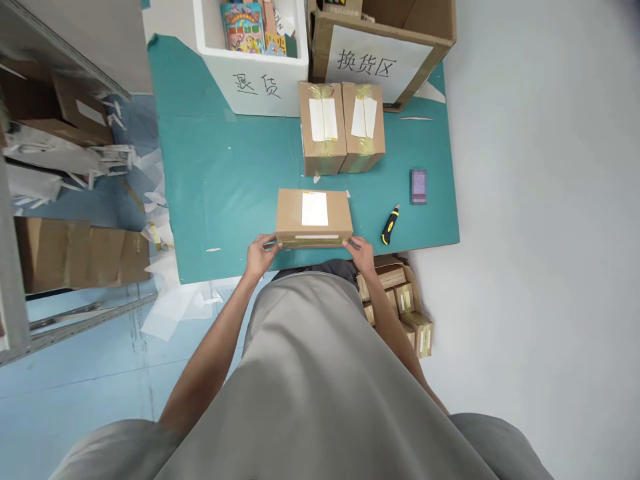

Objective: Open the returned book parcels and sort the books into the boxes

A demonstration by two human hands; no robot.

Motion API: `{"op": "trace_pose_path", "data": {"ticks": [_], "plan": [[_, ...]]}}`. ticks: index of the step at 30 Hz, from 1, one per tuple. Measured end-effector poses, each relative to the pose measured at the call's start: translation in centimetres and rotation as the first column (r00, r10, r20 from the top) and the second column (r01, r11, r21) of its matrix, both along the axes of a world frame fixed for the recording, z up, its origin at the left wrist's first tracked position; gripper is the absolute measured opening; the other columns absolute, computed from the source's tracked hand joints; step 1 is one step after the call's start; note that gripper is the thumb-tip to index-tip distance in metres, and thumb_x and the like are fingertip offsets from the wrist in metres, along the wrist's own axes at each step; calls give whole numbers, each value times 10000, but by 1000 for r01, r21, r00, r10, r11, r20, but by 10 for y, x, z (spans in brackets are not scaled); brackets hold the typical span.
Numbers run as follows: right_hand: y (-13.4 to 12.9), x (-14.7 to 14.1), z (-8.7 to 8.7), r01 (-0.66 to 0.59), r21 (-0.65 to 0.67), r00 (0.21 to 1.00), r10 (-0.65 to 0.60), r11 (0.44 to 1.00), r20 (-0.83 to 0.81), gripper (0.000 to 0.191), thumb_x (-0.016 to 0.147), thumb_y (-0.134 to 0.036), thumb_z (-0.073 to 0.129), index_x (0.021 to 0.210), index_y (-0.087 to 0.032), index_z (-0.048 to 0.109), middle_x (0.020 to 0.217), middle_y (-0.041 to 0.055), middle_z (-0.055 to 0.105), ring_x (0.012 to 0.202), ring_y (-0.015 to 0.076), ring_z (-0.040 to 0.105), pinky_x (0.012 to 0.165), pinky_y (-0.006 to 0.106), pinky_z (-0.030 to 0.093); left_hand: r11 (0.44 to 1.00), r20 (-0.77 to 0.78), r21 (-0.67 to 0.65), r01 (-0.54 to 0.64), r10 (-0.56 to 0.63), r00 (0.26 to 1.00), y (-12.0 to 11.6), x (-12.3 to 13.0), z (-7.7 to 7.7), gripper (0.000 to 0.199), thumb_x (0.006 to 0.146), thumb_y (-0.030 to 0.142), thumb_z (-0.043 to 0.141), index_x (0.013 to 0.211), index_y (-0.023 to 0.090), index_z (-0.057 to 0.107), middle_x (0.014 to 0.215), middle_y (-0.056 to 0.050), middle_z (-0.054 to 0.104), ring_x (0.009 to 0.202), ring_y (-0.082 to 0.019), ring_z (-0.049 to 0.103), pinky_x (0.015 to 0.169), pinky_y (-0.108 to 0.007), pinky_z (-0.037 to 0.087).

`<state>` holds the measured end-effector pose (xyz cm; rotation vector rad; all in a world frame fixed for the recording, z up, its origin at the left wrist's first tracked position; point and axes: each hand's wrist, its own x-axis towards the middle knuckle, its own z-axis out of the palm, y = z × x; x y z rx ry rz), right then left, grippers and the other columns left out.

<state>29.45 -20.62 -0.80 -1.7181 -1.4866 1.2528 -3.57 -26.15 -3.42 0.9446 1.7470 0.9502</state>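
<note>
A closed cardboard box [290, 210] with a white label on top lies at the near edge of the green table [225, 180]. My left hand [261, 255] grips its near left corner, and my right hand [361, 253] grips the near right corner. Clear tape runs along the side facing me. Beyond it, two taped cardboard boxes [309, 152] [356, 162] stand side by side, each with a white label. To the right lie a black and yellow utility knife [389, 225] and a small purple item [419, 187].
A white bin [210, 77] with books and an open cardboard carton [320, 50] stand at the table's far edge. Small boxes [423, 333] sit below the table at the right. Shelving [13, 267], cartons [105, 257] and paper scraps [173, 300] are at the left.
</note>
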Motion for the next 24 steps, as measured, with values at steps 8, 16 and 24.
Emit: {"op": "trace_pose_path", "data": {"ticks": [8,16,24], "plan": [[35,-2,45,85,155,993,-96,984,62,497,907,-626,700,1083,-194,869,976,64,794,914,260,721,877,372,597,973,-73,192,-128,144,987,22,8,57,483,906,555,726,1175,167,827,1050,-95,759,1046,-243,705,936,-370,622],[21,-12,14,98,79,988,-106,992,108,441,882,-614,693,911,-206,858,905,88,820,870,292,760,864,396,589,967,1,-61,-248,248,969,13,2,21,543,772,568,814,1088,127,833,1042,-123,807,947,-274,748,910,-402,613],[12,-2,-2,103,66,994,-105,993,36,510,866,-661,689,946,-182,844,974,106,816,913,282,762,887,388,601,977,-90,49,-210,213,973,2,21,43,558,906,496,723,1354,163,721,1232,-140,760,968,-239,767,931,-372,615]]}}
